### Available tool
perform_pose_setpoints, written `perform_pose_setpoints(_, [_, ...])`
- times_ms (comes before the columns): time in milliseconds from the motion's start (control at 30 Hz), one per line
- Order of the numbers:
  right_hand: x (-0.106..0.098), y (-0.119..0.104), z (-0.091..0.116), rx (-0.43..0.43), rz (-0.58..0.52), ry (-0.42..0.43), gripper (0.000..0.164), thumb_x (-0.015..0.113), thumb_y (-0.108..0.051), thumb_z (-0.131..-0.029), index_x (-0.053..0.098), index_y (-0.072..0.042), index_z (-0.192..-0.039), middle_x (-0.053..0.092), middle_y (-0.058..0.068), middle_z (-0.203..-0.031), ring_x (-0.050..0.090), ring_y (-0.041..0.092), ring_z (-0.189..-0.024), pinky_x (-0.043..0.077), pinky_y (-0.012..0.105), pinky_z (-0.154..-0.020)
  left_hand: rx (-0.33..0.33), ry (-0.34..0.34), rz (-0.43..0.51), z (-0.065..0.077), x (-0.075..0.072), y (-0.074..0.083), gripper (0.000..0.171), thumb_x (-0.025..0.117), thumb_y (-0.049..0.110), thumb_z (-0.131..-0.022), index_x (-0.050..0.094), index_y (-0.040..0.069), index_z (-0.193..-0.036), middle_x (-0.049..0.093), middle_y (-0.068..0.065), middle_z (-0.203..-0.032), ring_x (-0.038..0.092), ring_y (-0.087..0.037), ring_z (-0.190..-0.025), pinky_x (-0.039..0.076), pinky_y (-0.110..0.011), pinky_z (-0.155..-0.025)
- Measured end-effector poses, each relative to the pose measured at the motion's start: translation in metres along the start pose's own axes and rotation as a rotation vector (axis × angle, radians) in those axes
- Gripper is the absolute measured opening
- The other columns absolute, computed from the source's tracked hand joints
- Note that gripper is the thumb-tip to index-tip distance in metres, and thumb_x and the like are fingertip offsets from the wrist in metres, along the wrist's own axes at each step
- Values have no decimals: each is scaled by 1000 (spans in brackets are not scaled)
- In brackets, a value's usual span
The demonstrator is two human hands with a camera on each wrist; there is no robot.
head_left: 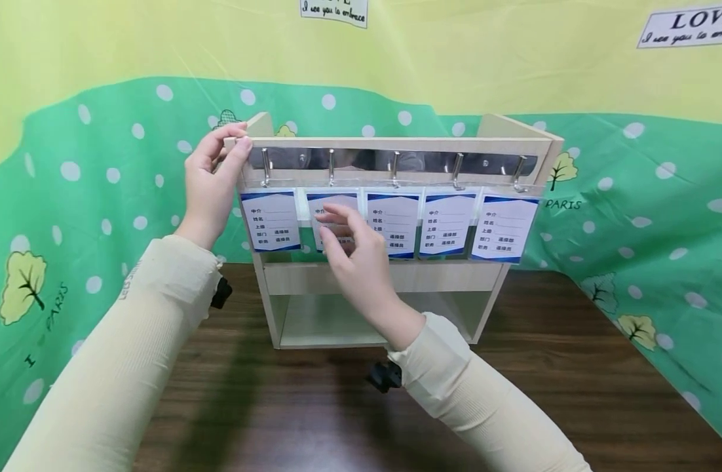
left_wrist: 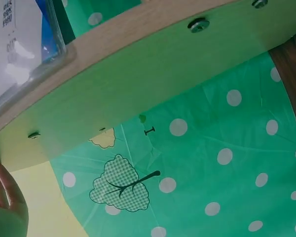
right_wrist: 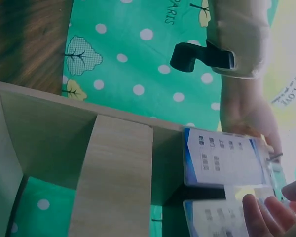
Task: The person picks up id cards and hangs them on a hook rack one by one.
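Observation:
My left hand (head_left: 210,177) grips the upper left corner of a small wooden shelf (head_left: 302,278), thumb on the front face. Along its top runs a shiny metal strip (head_left: 361,158) with several hooks. From these hang several clear-sleeved name badges in a row, white with blue trim and printed lines. My right hand (head_left: 363,262) hovers before the second badge (head_left: 331,202) from the left, fingers loosely bent and holding nothing; it partly covers that badge. The leftmost badge (head_left: 272,223) hangs nearest my left hand. In the left wrist view, my left fingertips (left_wrist: 9,185) touch the shelf's side panel.
The shelf stands on a dark wood table (head_left: 314,406), its lower compartment open at the front. A green and yellow cloth (head_left: 113,216) with white dots and printed trees hangs behind and along both sides. Screw heads (left_wrist: 198,24) dot the side panel.

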State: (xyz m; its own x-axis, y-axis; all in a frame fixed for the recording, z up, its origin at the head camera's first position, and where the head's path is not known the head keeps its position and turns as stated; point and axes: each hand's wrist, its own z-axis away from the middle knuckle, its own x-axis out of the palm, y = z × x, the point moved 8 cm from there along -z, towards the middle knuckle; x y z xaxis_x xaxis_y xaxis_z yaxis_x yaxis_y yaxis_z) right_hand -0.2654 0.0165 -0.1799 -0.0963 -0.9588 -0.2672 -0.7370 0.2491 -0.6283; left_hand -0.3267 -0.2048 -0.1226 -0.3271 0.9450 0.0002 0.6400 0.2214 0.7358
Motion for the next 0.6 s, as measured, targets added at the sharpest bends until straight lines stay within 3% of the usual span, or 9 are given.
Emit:
perform_pose_setpoints(133, [-13, 8, 10, 41, -42, 5, 32, 60, -7, -97, 60, -2, -128, 71, 10, -116, 67, 20, -99, 57, 34, -81, 2, -13, -34, 1, -1, 2, 13, 60, 29, -97, 67, 27, -108, 60, 7, -138, 58, -11, -109, 43, -25, -91])
perform_pose_setpoints(333, [-37, 16, 20, 80, -66, 25, 31, 60, -6, -97, 61, -1, -128, 70, 11, -119, 68, 21, -104, 56, 31, -89, -37, -62, -88, 9, -2, 4, 39, 52, 32, -101, 53, 24, -139, 50, 7, -149, 53, -15, -128, 44, -35, -105])
perform_pose_setpoints(600, [-78, 27, 33, 120, -42, 100, 34, 59, -7, -98, 59, -1, -131, 68, 10, -126, 65, 17, -115, 50, 22, -97, -90, -44, -218, 40, -19, 4, 59, 50, 39, -101, 28, 28, -154, 29, 10, -161, 34, -15, -146, 30, -47, -118])
